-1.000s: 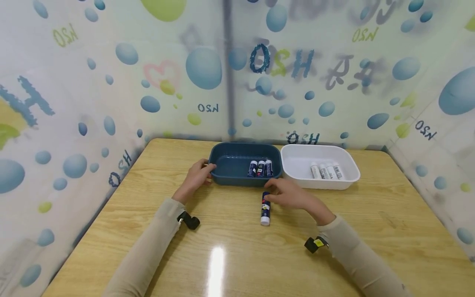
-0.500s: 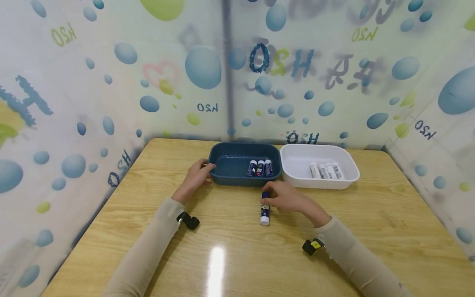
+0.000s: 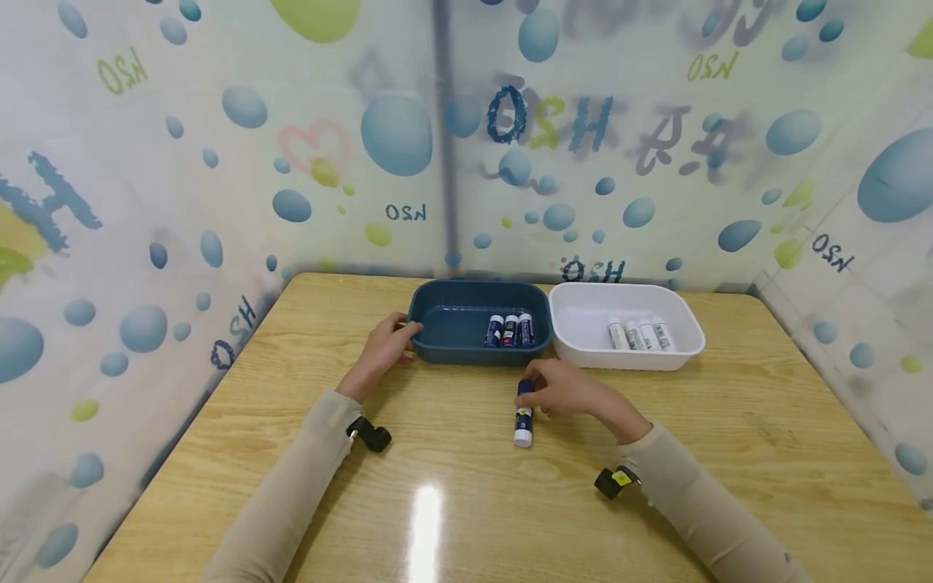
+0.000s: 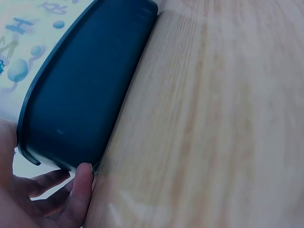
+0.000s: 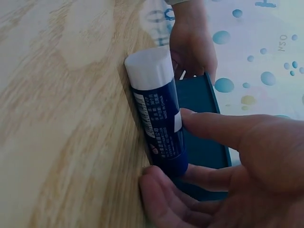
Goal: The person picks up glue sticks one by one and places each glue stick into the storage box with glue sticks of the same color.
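My right hand (image 3: 564,386) pinches a navy glue stick (image 3: 524,423), its white end pointing toward me in the head view. In the right wrist view the thumb presses on the label of this glue stick (image 5: 159,114), and the fingers lie around its blue end. My left hand (image 3: 382,344) holds the left end of a dark blue tray (image 3: 477,355), thumb at the rim; in the left wrist view its fingers rest against the outer wall. Inside the tray, three navy glue sticks (image 3: 509,332) with white ends lie side by side at the right.
A white tray (image 3: 619,358) adjoins the blue one on the right; several white tubes (image 3: 645,335) lie in it. Both trays stand near the back of the wooden table (image 3: 328,502), before a wall covering (image 3: 481,202) printed with blue drops.
My right hand has moved slightly toward me and closed its fingers on the glue stick, which has shifted a little right and nearer. My left hand has stayed at the blue tray's end.
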The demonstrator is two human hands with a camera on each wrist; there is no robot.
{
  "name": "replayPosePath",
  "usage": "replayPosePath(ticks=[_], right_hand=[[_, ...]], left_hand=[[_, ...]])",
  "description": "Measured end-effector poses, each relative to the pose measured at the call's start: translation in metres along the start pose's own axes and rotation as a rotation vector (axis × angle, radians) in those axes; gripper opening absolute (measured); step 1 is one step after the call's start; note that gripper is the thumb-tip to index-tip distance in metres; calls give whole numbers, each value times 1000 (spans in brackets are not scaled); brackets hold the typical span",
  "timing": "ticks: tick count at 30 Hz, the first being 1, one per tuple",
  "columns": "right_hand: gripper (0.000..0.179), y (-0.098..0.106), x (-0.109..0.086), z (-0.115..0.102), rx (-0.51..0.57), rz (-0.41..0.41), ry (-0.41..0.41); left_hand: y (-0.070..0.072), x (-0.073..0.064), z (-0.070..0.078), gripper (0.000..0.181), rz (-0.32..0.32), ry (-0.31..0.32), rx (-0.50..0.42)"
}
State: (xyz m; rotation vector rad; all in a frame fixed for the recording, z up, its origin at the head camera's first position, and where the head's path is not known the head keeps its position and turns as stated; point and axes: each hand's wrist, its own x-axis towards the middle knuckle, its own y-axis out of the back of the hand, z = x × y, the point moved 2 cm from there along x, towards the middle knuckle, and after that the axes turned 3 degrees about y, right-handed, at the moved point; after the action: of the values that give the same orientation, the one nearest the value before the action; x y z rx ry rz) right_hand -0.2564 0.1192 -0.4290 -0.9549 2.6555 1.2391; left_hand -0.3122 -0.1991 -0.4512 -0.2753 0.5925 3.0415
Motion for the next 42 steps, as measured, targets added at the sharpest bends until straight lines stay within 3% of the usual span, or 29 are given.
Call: replayPosePath(ticks=[8, 27, 42], right_hand=[[50, -2, -1, 1, 31, -26, -38], [40, -1, -1, 0, 258, -92, 55], [42, 0, -5, -5, 257, -113, 94]], left_hand=[[0, 0, -1, 53, -5, -5, -5], [0, 1, -1, 53, -1, -1, -4], [0, 0, 0, 52, -4, 2, -8]])
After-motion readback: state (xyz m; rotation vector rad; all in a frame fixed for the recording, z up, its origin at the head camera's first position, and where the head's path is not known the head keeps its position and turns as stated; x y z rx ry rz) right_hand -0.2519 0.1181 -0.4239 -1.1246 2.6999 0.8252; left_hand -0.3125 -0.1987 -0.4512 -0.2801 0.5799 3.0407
